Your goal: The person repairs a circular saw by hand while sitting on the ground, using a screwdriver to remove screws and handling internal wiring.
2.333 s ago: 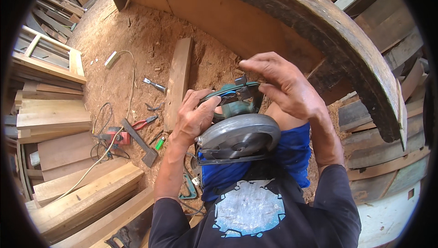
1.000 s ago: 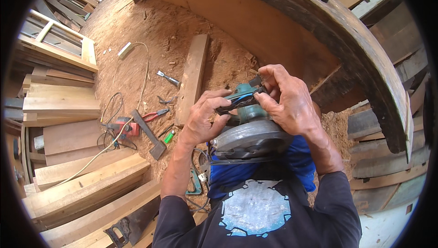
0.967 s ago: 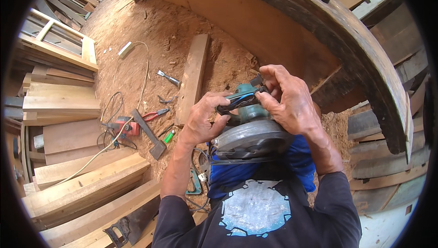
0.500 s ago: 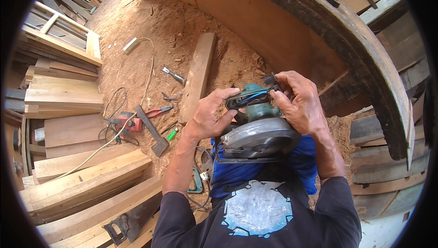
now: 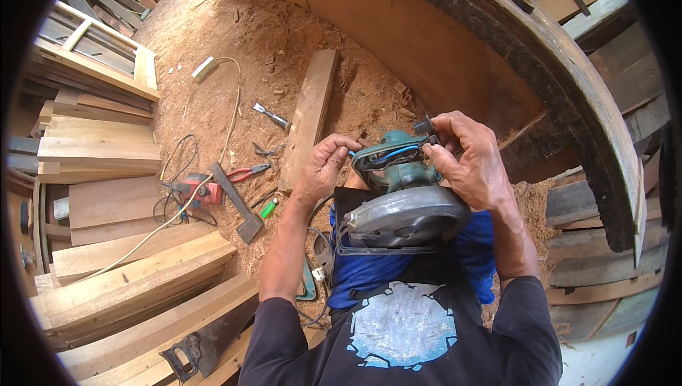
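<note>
A green circular saw [image 5: 405, 176] with a grey blade guard [image 5: 406, 210] rests on my lap, over blue cloth. Its handle [image 5: 387, 157] is opened up, showing blue wire [image 5: 403, 150] inside. At the handle's left end, my left hand [image 5: 328, 166] is closed in a pinch on a short bit of blue wire [image 5: 351, 153]. My right hand [image 5: 469, 155] grips the handle's right end, thumb on its edge and fingers bent behind it. Beside those fingers sticks out a small black part [image 5: 423, 127], whose kind I cannot make out.
On the sawdust floor to the left lie a hammer [image 5: 238, 205], red-handled pliers [image 5: 249, 172], a green screwdriver handle [image 5: 268, 208], a red power tool [image 5: 200, 191] and a chisel [image 5: 271, 116]. A plank [image 5: 310, 120] lies ahead. Stacked boards [image 5: 135, 279] line the left; a large curved wooden piece [image 5: 568, 80] stands right.
My left hand has let go of the handle's left end, and its fingers have come together on the blue wire there. My right hand has stayed at the handle's right end.
</note>
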